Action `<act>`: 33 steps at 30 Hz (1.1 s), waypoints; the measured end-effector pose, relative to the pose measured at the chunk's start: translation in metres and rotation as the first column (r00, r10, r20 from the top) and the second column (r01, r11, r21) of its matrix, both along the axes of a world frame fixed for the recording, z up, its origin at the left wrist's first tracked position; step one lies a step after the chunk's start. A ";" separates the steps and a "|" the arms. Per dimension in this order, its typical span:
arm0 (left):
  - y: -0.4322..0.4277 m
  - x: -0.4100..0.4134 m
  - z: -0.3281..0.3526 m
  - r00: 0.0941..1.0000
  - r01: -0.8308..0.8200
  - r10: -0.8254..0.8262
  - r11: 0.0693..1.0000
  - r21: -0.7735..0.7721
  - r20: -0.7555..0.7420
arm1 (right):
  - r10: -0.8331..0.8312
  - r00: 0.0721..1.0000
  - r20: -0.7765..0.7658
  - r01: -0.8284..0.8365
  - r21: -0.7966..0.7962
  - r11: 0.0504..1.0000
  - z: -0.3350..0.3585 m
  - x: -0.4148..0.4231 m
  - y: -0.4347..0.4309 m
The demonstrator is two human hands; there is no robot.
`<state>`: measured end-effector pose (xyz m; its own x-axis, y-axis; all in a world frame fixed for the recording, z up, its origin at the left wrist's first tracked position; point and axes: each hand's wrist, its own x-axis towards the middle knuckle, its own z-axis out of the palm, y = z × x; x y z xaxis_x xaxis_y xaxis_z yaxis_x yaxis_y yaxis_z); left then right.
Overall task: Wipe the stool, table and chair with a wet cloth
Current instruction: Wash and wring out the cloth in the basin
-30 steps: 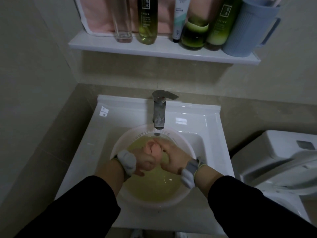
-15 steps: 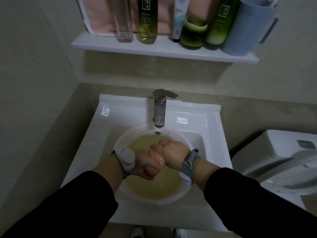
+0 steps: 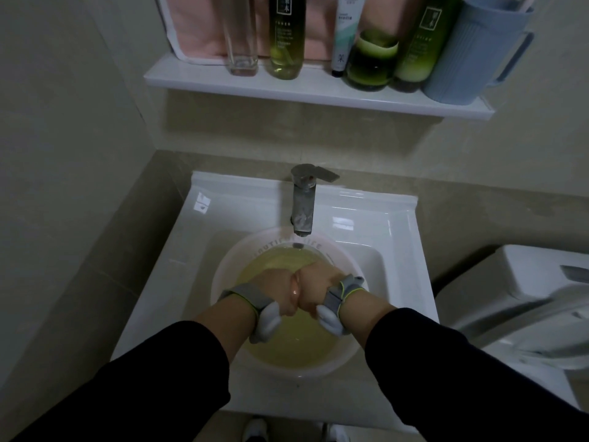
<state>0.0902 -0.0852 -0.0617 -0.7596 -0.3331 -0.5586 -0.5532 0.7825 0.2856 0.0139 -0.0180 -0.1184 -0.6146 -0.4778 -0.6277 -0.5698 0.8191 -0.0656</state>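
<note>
You're gripping the cloth [image 3: 295,288], a small pinkish wet wad, between both fists just above the water [image 3: 287,344] in the basin [image 3: 223,275]. Your left hand [image 3: 276,291] is curling its fingers round the cloth's left end and your right hand [image 3: 318,287] is curling round its right end, knuckles touching, so only a strip of cloth is showing between them. Both hands are sitting over the basin's middle, below the tap [image 3: 302,202]. You're wearing a grey band with a white pod on each wrist, left band [image 3: 251,296] and right band [image 3: 341,291], and black sleeves.

The basin, whitish and round, is sitting inside the sink [image 3: 255,212] and holding yellowish water. The tap spout is hanging over the basin's far rim.

Above, a shelf [image 3: 287,87] is carrying a clear bottle [image 3: 240,36], a yellow bottle [image 3: 287,36], a tube [image 3: 345,30], a green jar [image 3: 371,59], a green bottle [image 3: 420,43] and a blue cup [image 3: 471,52], with a pink towel [image 3: 197,23] behind them. A toilet [image 3: 526,298] is standing to the sink's right.
</note>
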 end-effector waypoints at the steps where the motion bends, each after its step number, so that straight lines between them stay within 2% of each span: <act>1: 0.000 0.000 -0.001 1.000 0.008 -0.009 1.000 -0.016 -0.026 | 0.083 0.996 0.044 -0.084 0.032 0.996 0.000 0.000 0.001; 2: -0.001 0.002 -0.003 0.999 0.008 -0.009 0.999 -0.032 -0.052 | 0.206 0.979 -0.001 -0.205 0.100 0.974 0.007 0.001 0.005; 3: -0.002 0.003 -0.004 0.996 0.011 -0.016 0.998 -0.056 -0.090 | 0.127 0.985 -0.118 -0.115 0.103 0.988 0.018 0.003 -0.004; 4: -0.002 0.005 -0.006 0.992 0.019 -0.028 0.997 -0.073 -0.124 | 0.060 0.995 -0.075 -0.056 0.050 0.997 0.032 -0.002 -0.014; 6: -0.003 0.009 -0.010 0.981 0.031 -0.052 0.994 -0.109 -0.186 | 0.136 0.974 0.183 -0.114 -0.128 0.985 0.043 -0.015 -0.006; 9: -0.003 0.009 -0.014 0.961 0.017 -0.054 0.991 -0.135 -0.273 | 0.133 0.917 0.376 -0.050 -0.222 0.974 0.050 -0.023 0.003; 10: -0.006 0.009 -0.014 0.958 -0.003 -0.025 0.995 -0.098 -0.285 | 0.113 0.920 0.375 -0.021 -0.243 0.970 0.051 -0.022 0.001; 13: -0.015 0.009 -0.012 0.932 -0.196 0.233 0.969 0.153 -0.279 | 0.119 0.982 0.144 -0.047 -0.428 0.903 0.050 -0.020 0.009; 14: -0.018 0.010 -0.014 0.886 -0.321 0.386 0.910 0.262 -0.256 | 0.094 0.986 0.136 -0.008 -0.530 0.848 0.053 -0.019 0.014; 15: -0.019 0.011 -0.014 0.797 -0.462 0.575 0.777 0.429 -0.183 | 0.089 0.988 0.130 0.009 -0.613 0.790 0.053 -0.019 0.019; 16: -0.019 0.012 -0.012 0.681 -0.557 0.729 0.570 0.604 -0.061 | 0.106 0.988 0.113 -0.004 -0.669 0.743 0.054 -0.019 0.024; 17: -0.019 0.013 -0.013 0.579 -0.585 0.813 0.366 0.724 0.057 | 0.151 0.987 0.050 -0.075 -0.694 0.716 0.053 -0.018 0.028; 18: -0.020 0.013 -0.015 0.518 -0.580 0.839 0.205 0.788 0.163 | 0.218 0.975 -0.033 -0.181 -0.684 0.707 0.050 -0.017 0.031; 20: -0.021 0.014 -0.011 0.488 -0.568 0.804 -0.002 0.823 0.339 | 0.365 0.912 -0.188 -0.401 -0.601 0.691 0.045 -0.016 0.039; 22: -0.021 0.014 -0.005 0.536 -0.558 0.686 -0.149 0.816 0.491 | 0.440 0.852 -0.284 -0.519 -0.576 0.632 0.043 -0.017 0.044; 23: -0.019 0.013 -0.001 0.577 -0.551 0.619 -0.186 0.813 0.533 | 0.433 0.835 -0.340 -0.546 -0.611 0.573 0.043 -0.019 0.045; 26: -0.014 0.011 0.007 0.694 -0.533 0.443 -0.213 0.819 0.567 | 0.378 0.783 -0.493 -0.619 -0.678 0.397 0.046 -0.025 0.045; 29: -0.011 0.010 0.011 0.764 -0.550 0.306 -0.151 0.822 0.568 | 0.416 0.700 -0.581 -0.705 -0.654 0.274 0.051 -0.032 0.043; 33: -0.013 0.010 0.013 0.789 -0.581 0.235 -0.018 0.814 0.568 | 0.473 0.556 -0.683 -0.813 -0.565 0.141 0.062 -0.035 0.039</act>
